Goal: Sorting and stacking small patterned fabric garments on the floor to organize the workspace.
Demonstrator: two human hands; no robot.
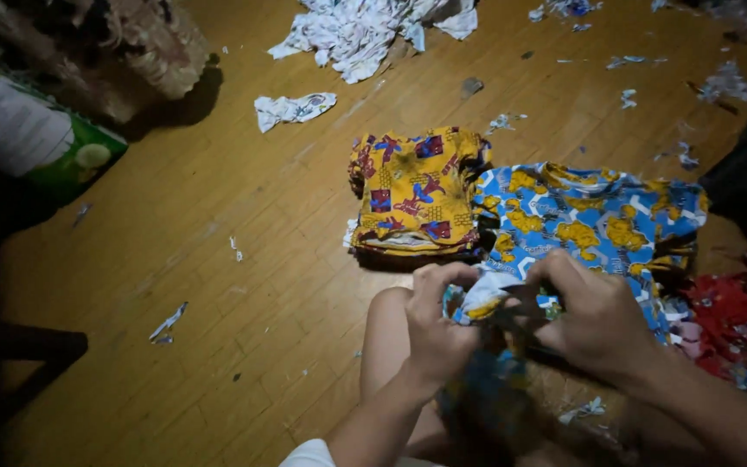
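My left hand (437,324) and my right hand (594,316) both grip a small piece of blue, yellow and white printed fabric (486,298) held between them above my knee (386,324). Its lower part hangs down in shadow. Just beyond my hands lies a blue stack of folded printed garments (594,216), and to its left a yellow stack with red and blue figures (417,190), both on the wooden floor (244,251).
A heap of white printed cloth (365,30) lies at the top, a single white scrap (291,108) beside it. Red and pink fabric (737,316) sits at the right. A green and white bag (36,138) is at the left. Small scraps litter the floor.
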